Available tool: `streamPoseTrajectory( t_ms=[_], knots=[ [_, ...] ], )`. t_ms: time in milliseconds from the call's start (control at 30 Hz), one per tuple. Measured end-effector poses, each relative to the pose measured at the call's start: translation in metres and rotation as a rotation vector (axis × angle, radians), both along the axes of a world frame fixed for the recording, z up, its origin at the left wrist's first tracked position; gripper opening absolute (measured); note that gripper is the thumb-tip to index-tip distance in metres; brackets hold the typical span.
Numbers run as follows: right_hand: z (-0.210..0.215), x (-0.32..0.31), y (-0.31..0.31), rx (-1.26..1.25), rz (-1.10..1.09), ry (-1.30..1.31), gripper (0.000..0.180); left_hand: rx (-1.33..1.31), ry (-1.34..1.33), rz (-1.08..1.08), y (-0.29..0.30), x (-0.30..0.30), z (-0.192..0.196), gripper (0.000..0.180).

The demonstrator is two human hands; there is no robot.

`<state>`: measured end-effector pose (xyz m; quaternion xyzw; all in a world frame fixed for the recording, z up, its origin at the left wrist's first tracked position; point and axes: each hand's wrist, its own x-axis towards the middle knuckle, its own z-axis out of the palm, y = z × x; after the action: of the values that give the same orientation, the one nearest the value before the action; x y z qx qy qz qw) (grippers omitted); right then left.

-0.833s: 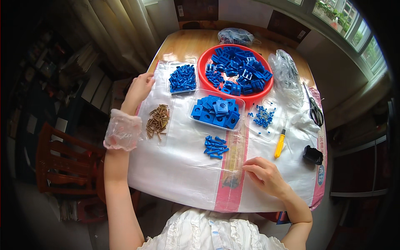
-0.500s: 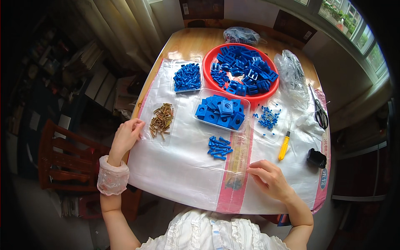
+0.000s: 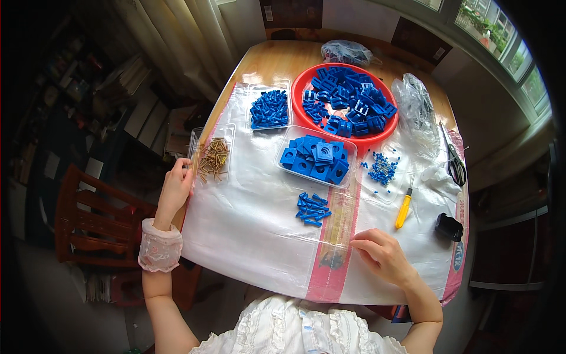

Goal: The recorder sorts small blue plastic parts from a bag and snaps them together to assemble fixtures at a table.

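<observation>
My left hand (image 3: 177, 186) grips the near left edge of a clear plastic tray (image 3: 227, 171) at the table's left edge. Brass-coloured screws (image 3: 213, 158) lie heaped in it. My right hand (image 3: 382, 255) rests low on the right, fingers curled and pinched at the near right corner of another clear tray (image 3: 321, 241). That corner is faint between the fingertips. Several blue plastic pegs (image 3: 312, 209) lie in this second tray. Beyond them stands a clear box (image 3: 286, 175) of blue square plates with round holes (image 3: 321, 152).
Farther back are a red basin (image 3: 380, 140) of blue plastic parts, a clear box of small blue pieces (image 3: 269, 110) and plastic bags (image 3: 415, 109). To the right lie tiny blue pieces (image 3: 383, 169), a yellow-handled screwdriver (image 3: 404, 209), scissors (image 3: 456, 165) and a black object (image 3: 449, 227).
The tray of screws has shifted left toward the table edge, with my left hand moving left and slightly away from me. My right hand has stayed in place.
</observation>
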<state>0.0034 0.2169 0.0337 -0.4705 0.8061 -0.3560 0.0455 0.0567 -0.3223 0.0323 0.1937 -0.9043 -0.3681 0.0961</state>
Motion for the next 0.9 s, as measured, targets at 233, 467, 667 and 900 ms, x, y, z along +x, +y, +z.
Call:
streamPoseTrajectory(
  t_ms=[233, 467, 667, 900],
  knots=[
    [0.0, 0.001, -0.001, 0.025, 0.022, 0.011, 0.032, -0.22, 0.115, 0.021, -0.055, -0.096, -0.037, 0.026],
    [0.001, 0.002, -0.002, 0.034, 0.02, 0.007, 0.03, -0.272, 0.086, -0.023, -0.054, -0.164, -0.022, 0.023],
    [0.001, 0.002, -0.002, 0.016, 0.003, -0.002, 0.027, -0.295, 0.041, -0.068, -0.075, -0.18, -0.023, 0.039],
    [0.042, 0.007, 0.012, -0.014, -0.209, 0.015, 0.016, -0.192, 0.031, -0.021, -0.081, -0.185, -0.033, 0.063]
  ],
)
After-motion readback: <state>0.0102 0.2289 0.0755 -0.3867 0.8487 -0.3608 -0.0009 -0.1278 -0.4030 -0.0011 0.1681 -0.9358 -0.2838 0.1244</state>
